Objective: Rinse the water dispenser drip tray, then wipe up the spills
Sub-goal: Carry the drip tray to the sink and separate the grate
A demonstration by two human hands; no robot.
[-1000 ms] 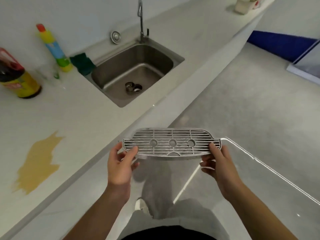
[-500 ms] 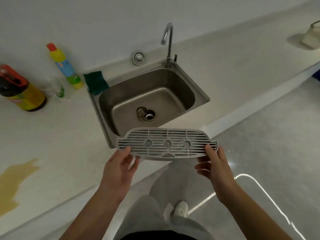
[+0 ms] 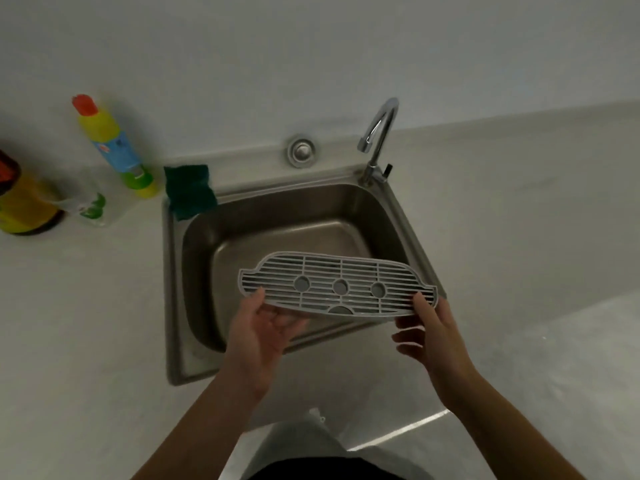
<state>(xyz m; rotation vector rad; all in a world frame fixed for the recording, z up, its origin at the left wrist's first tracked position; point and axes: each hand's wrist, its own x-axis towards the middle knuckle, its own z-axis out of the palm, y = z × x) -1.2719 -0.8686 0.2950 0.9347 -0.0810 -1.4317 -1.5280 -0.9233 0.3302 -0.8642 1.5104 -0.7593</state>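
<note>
The grey slotted drip tray point(image 3: 337, 284), with three round holes, hangs level over the steel sink point(image 3: 176, 289). My left hand point(image 3: 258, 336) holds its left end, thumb on top and fingers underneath. My right hand point(image 3: 431, 336) pinches its right end the same way. The chrome faucet point(image 3: 377, 140) stands at the sink's back right corner, with no water running. A dark green sponge point(image 3: 189, 190) lies on the sink's back left rim.
A yellow cleaner bottle with a red cap point(image 3: 112, 145) stands left of the sink. Beside it are a small clear bottle point(image 3: 91, 207) and a large yellow jug point(image 3: 24, 199). The pale countertop point(image 3: 86, 323) surrounds the sink; grey floor point(image 3: 554, 358) lies right.
I have stepped up to the sink, bringing the tray from in front of the counter edge to over the basin. Both hands keep their hold. The yellow spill has left the view.
</note>
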